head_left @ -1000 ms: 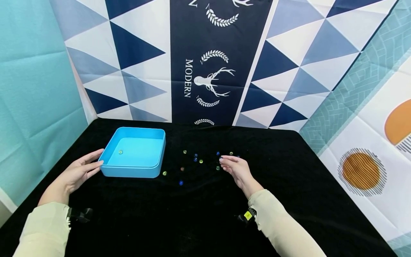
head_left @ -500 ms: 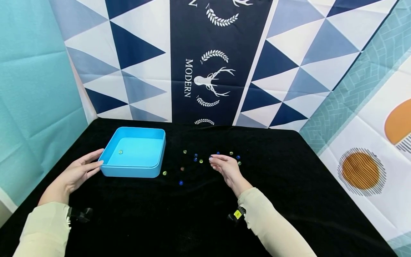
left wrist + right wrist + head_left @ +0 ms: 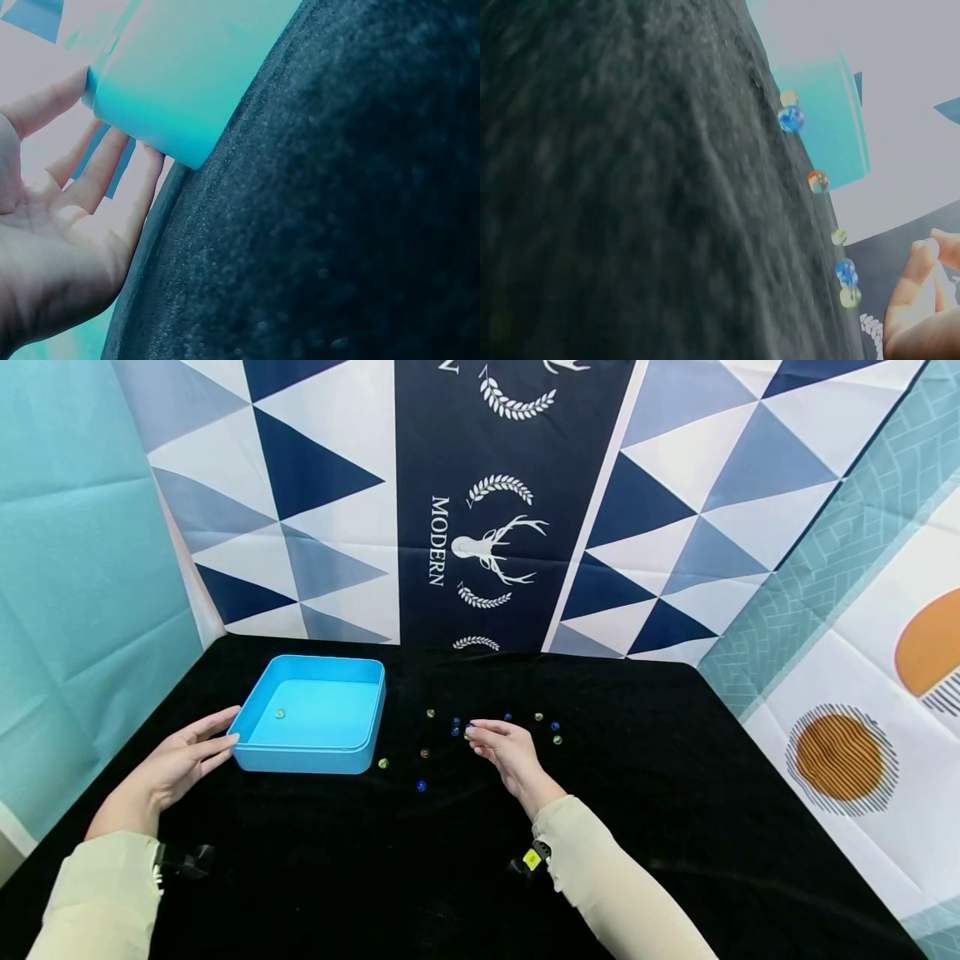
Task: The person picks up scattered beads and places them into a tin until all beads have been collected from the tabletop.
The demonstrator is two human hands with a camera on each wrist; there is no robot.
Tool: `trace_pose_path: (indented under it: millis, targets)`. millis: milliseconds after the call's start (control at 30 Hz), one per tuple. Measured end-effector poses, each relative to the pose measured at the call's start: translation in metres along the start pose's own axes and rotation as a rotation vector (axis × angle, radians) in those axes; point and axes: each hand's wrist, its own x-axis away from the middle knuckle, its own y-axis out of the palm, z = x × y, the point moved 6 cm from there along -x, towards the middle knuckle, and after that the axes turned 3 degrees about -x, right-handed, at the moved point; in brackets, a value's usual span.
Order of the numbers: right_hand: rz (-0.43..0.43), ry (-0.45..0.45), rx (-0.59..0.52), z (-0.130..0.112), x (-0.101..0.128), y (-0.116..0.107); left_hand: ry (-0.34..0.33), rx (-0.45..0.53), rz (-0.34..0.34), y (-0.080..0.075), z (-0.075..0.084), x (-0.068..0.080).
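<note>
On the black cloth-covered table point(image 3: 675, 827), the left hand point(image 3: 168, 766) lies with straight fingers touching the 9 o'clock wall of the blue plastic tray point(image 3: 311, 714); the left wrist view shows the fingertips point(image 3: 154, 154) against the tray's corner. One marble point(image 3: 280, 713) rests inside the tray near its 9 o'clock side. The right hand point(image 3: 504, 750) hovers over the scattered glass marbles at the table's centre, fingers curled loosely toward a yellow-green marble point(image 3: 467, 735) just at its fingertips; whether it already pinches a marble I cannot tell, since the right wrist view shows only curled fingertips point(image 3: 919, 259) near the marbles. Other marbles lie about: a blue marble point(image 3: 421, 786) at 7 o'clock from the hand, a green marble point(image 3: 557, 740) at 3 o'clock, a yellow marble point(image 3: 383, 763) beside the tray's near corner. These marbles look small, hard, smooth and light; they would likely roll and slip, so a thumb-and-forefinger pinch across the widest part seems soundest. A patterned banner point(image 3: 480, 502) hangs at 12 o'clock.
</note>
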Motion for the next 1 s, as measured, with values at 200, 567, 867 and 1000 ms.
trace_pose_path:
  millis: [200,567,867,1000]
  targets:
    - [-0.034,-0.004,0.001,0.004,0.0,0.016,0.0,0.011,-0.002,0.0,0.001,0.0]
    - [-0.062,0.005,-0.023,0.013,0.0,0.042,-0.001,0.023,-0.008,0.0,0.001,0.0]
    - [-0.083,0.01,-0.03,0.017,0.001,0.06,0.003,0.037,-0.009,0.001,-0.001,0.0]
    - [-0.101,0.007,-0.037,0.018,0.001,0.067,-0.004,0.039,-0.004,0.0,-0.001,0.0]
